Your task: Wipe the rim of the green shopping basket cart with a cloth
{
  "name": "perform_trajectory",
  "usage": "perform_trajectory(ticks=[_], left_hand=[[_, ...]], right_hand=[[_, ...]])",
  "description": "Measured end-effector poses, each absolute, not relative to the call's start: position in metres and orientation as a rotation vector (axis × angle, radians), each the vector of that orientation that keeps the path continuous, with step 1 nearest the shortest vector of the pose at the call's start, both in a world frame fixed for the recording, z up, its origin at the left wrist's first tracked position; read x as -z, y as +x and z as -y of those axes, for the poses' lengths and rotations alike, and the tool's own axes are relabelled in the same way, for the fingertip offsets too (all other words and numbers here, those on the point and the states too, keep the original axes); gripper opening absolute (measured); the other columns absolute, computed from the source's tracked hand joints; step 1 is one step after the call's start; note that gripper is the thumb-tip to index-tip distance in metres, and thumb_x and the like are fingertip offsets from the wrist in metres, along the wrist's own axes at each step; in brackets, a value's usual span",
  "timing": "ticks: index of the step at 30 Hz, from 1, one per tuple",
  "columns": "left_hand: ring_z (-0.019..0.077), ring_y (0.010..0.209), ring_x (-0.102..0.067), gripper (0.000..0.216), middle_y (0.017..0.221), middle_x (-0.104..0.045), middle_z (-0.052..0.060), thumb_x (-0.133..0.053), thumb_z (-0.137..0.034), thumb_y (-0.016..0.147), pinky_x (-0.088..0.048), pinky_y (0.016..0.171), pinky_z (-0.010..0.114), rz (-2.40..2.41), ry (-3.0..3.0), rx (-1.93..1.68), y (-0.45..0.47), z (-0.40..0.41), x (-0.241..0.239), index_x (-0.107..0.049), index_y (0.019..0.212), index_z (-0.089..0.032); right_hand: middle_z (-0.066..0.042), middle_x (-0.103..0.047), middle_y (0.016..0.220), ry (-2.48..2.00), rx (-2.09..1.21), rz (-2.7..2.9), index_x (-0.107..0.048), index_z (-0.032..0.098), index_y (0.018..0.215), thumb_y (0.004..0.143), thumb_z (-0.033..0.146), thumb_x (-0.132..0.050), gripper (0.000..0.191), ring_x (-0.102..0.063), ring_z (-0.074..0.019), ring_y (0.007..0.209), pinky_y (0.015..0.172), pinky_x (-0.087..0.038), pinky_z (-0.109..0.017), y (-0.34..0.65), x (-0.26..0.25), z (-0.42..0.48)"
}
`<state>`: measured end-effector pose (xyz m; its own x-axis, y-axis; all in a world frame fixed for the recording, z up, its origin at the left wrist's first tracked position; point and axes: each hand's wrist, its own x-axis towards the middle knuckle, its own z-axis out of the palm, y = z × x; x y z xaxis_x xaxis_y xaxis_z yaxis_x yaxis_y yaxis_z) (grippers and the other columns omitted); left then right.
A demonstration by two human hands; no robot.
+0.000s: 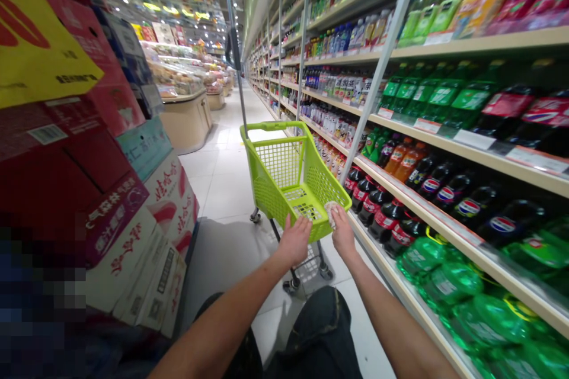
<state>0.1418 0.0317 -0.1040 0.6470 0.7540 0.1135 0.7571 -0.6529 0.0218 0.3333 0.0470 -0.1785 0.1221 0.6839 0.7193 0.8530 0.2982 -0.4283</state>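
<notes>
A lime-green shopping cart [262,189] with latticed plastic walls stands in the aisle before me, its basket showing only bare mesh. My left hand [297,240] is closed over the basket's near left corner, fingers bent across the rim. In my right hand [343,231] is a crumpled whitish cloth [331,211], pressed against the rim at the near right corner. Part of the cloth is hidden by my fingers.
Drink shelves [471,142] with several rows of bottles run close along the right. Stacked cartons [133,207] crowd the left side. A thin metal pole [235,23] rises behind the cart. Further off, a display counter [186,121] borders the tiled aisle [222,177].
</notes>
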Motion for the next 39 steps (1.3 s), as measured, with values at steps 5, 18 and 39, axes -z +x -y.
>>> perform_trajectory(ticks=[5, 18, 39], left_hand=[[0.0211, 0.134, -0.015, 0.063, 0.145, -0.021, 0.01, -0.032, -0.007, 0.073, -0.011, 0.106, 0.054, 1.374, -2.684, 0.153, 0.128, -0.062, 0.102, -0.024, 0.135, -0.011], [0.0211, 0.134, -0.013, 0.069, 0.146, -0.015, 0.009, -0.037, -0.002, 0.069, -0.012, 0.106, 0.054, 1.536, -2.548, 0.035, 0.074, -0.113, 0.069, -0.022, 0.136, -0.013], [0.0213, 0.135, -0.011, 0.069, 0.145, -0.019, 0.008, -0.034, -0.006, 0.067, -0.012, 0.106, 0.052, 1.588, -2.328, 0.224, 0.012, -0.11, 0.069, -0.025, 0.135, -0.009]], right_hand=[[-0.009, -0.042, 0.134, -1.346, 0.189, 1.686, -0.049, 0.015, 0.122, 0.066, -0.006, -0.03, 0.063, -0.022, -0.0172, 0.132, 0.106, -0.029, -0.044, 0.279, 0.18, -0.014], [-0.01, -0.044, 0.132, -1.438, 0.217, 1.563, -0.051, 0.013, 0.12, 0.066, -0.004, -0.03, 0.06, -0.027, -0.0188, 0.13, 0.106, -0.026, -0.045, 0.277, 0.168, -0.062], [-0.012, -0.048, 0.127, -1.348, 0.343, 1.539, -0.049, 0.013, 0.121, 0.073, -0.001, -0.027, 0.054, -0.027, -0.018, 0.129, 0.105, -0.026, -0.048, 0.304, 0.16, -0.095]])
